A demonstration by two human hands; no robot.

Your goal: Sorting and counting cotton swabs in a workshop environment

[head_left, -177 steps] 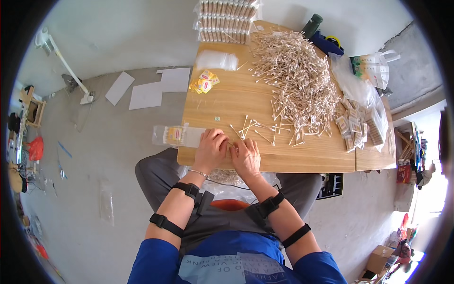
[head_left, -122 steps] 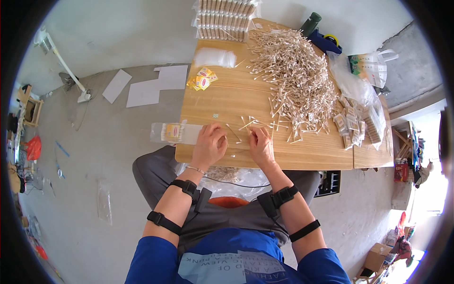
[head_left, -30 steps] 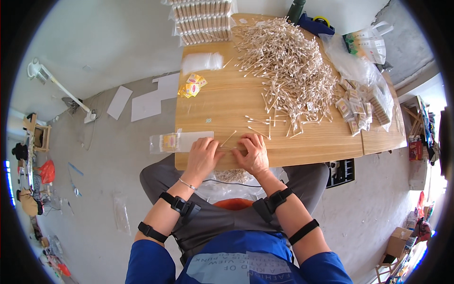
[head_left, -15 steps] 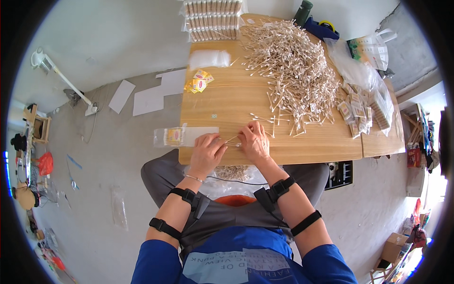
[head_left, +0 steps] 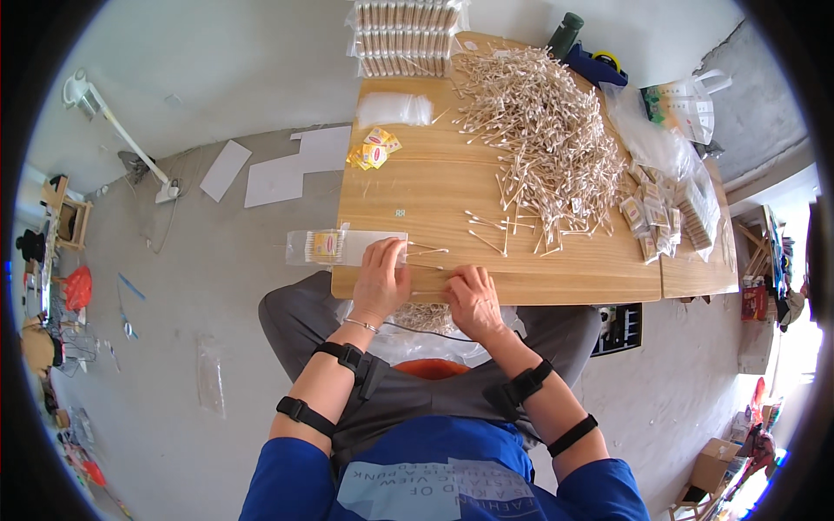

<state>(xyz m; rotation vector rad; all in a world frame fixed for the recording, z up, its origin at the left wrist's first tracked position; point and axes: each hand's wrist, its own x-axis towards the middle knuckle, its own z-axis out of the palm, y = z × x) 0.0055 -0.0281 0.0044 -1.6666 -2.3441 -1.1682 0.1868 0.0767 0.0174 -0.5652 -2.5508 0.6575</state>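
Left hand point(head_left: 380, 280) lies flat on the near edge of the table point(head_left: 417, 187), fingers together and pressed down on the right end of a clear bag point(head_left: 346, 247). That bag stretches away toward nine o'clock, its far end hanging past the table's left edge, with a small bundle of swabs and a yellow label showing inside. Right hand point(head_left: 473, 300) sits just beside, at three o'clock of the left, knuckles up, fingers curled over the table's edge; whether it pinches anything, I cannot tell. A few loose swabs point(head_left: 427, 253) lie between the two hands and just beyond the fingertips at twelve o'clock.

Further out at one o'clock, the big swab pile point(head_left: 543, 143) sprawls over the table's middle and far side. At three o'clock of the pile, filled packets point(head_left: 660, 213) lie heaped on clear plastic. At twelve o'clock, a stack of packed rows point(head_left: 404, 35) sits at the far edge, an empty bag bundle point(head_left: 395, 108) below it, and yellow labels point(head_left: 372, 149) near that. White paper sheets point(head_left: 287, 169) lie on the floor at ten o'clock.
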